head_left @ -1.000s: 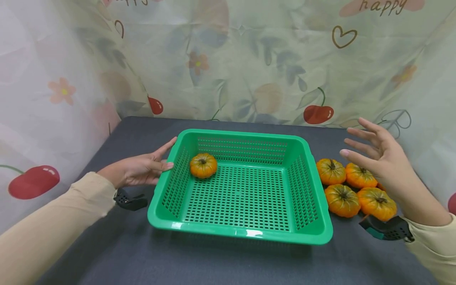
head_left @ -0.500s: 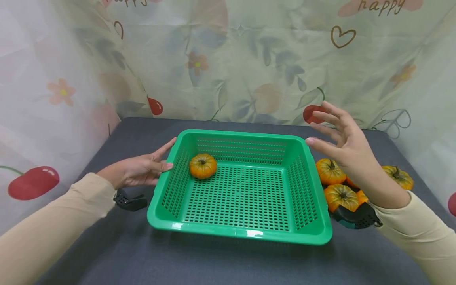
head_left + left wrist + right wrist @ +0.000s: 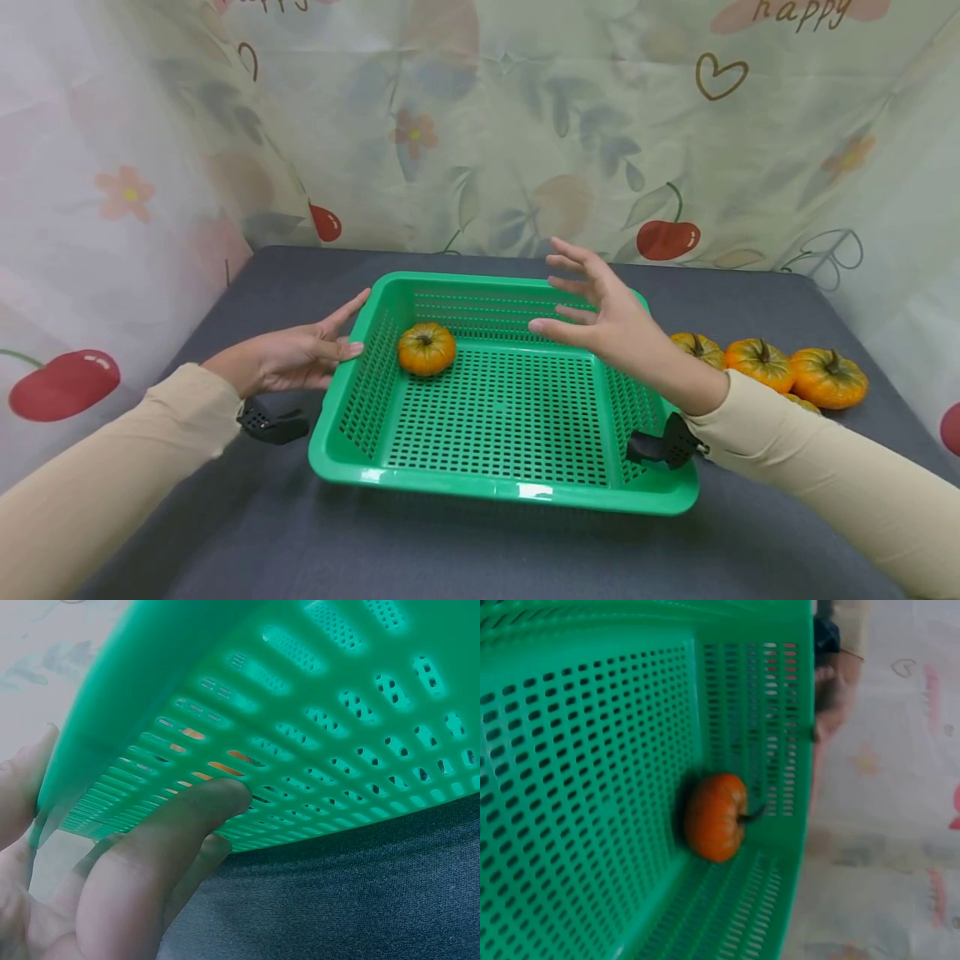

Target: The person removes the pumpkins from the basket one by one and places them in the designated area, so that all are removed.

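A green plastic basket [image 3: 495, 492] with perforated walls and floor stands in front of me, tilted a little toward me. My left hand [image 3: 296, 357] grips its left rim, thumb over the edge and fingers against the outside wall; the fingers [image 3: 161, 847] press on the slots in the left wrist view. One small orange pumpkin [image 3: 427, 349] sits inside at the far left corner, and the right wrist view shows the same pumpkin [image 3: 716, 817] by the walls. Over the basket's right half hovers my right hand [image 3: 600, 312], fingers spread and slightly bent, holding nothing.
Several more orange pumpkins [image 3: 828, 377] lie right of the basket, partly hidden by my right forearm. A dark grey cloth [image 3: 480, 554] covers the table. Patterned curtains [image 3: 510, 133] hang behind and at both sides.
My right hand has swept left from above the pumpkins on the right to over the basket, uncovering more of them. The left hand, basket and pumpkin inside have stayed put.
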Motion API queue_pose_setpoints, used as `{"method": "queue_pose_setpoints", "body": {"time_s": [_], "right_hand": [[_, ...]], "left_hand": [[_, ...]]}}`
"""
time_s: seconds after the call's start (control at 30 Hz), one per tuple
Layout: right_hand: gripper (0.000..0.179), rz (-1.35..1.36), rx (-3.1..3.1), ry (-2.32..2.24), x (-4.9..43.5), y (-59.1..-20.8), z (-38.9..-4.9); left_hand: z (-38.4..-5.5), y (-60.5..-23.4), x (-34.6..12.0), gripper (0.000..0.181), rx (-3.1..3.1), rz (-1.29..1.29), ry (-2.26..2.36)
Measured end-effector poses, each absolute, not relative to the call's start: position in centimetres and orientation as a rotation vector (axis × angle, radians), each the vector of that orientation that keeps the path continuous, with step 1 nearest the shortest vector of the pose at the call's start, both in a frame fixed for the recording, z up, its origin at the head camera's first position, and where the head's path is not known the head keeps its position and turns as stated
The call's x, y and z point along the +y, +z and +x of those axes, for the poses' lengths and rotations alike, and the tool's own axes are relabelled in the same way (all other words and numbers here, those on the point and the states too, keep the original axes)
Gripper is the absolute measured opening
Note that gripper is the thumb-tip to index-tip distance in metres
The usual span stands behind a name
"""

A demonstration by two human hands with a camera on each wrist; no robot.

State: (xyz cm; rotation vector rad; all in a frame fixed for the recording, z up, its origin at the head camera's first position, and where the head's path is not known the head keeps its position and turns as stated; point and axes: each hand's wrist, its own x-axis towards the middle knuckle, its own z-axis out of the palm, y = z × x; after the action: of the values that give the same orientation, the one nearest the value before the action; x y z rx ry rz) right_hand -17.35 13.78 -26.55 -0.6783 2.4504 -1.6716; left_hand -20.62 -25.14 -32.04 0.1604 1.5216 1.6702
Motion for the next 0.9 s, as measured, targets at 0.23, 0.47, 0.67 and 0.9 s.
{"method": "queue_pose_setpoints", "body": {"time_s": [0.23, 0.47, 0.67, 0.9], "right_hand": [[0.086, -0.684, 2.404, -1.562, 11.0, -27.8, -18.5], [0.089, -0.631, 2.363, -1.508, 8.4, -29.3, -19.7], [0.091, -0.624, 2.339, -1.454, 6.5, -30.9, -20.5], [0.091, -0.576, 2.37, -1.341, 4.7, -32.6, -21.3]], "left_hand": [[-20.6, -32.0, -25.1, 0.089, 1.526, 0.159, 1.67], [-20.6, -32.0, -25.0, 0.089, 1.536, 0.153, 1.666], [-20.6, -31.9, -25.0, 0.088, 1.546, 0.155, 1.664], [-20.6, -31.9, -25.0, 0.089, 1.536, 0.166, 1.668]]}}
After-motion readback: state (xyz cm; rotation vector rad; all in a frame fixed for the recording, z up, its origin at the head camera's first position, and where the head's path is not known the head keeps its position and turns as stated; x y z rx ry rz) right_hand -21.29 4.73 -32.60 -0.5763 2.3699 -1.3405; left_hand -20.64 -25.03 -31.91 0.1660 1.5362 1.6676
